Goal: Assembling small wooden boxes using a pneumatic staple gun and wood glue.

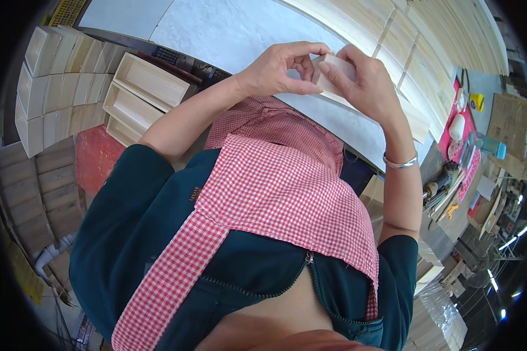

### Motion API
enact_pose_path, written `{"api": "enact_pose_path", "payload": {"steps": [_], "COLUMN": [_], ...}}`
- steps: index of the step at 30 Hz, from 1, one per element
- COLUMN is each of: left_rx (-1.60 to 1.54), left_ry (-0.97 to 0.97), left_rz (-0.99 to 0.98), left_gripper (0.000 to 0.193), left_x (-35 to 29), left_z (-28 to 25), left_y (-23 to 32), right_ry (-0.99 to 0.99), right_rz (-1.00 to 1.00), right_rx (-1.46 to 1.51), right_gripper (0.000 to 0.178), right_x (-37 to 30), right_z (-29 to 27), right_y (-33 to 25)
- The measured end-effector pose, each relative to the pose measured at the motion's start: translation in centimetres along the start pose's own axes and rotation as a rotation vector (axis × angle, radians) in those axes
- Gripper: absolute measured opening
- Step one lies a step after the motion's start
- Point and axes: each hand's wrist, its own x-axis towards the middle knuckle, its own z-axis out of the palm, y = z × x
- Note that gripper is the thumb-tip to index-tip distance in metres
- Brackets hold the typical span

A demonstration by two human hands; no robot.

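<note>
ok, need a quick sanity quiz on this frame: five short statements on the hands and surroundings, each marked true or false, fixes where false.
1. The left hand and the right hand both touch a pale wooden piece. True.
2. The left hand wears a glove. False: the left hand is bare.
3. A silver bangle sits at the right wrist. True.
4. The apron is plain blue. False: the apron is red-and-white checked.
5. The stacked wooden boxes are on the person's right. False: they are on the left.
</note>
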Motion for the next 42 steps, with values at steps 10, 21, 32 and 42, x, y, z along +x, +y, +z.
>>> {"api": "enact_pose_path", "payload": {"steps": [10, 21, 32, 42], "left_rx": [0.582, 0.536, 0.414, 0.335], "left_ry": [-0.055, -0.113, -0.017, -0.144], "left_rz": [0.807, 0.505, 0.417, 0.159], "left_gripper": [0.056, 0.044, 0.045, 0.056], "left_x": [-0.8, -2.4, -2.6, -2.0], "left_z": [1.0, 2.3, 3.3, 2.6], "left_y": [-1.1, -3.9, -3.4, -2.2], "right_ry": [0.463, 0.66, 0.678, 0.683], "right_rz": [-0.212, -0.301, -0.266, -0.259], "right_rx": [-0.136, -0.205, -0.194, -0.177], "right_gripper": [0.024, 0.024, 0.023, 0.024], "right_x": [-5.8, -6.6, -6.8, -6.8], "right_z": [6.3, 11.2, 11.2, 11.0], "right_y": [-0.2, 2.4, 2.5, 2.4]}}
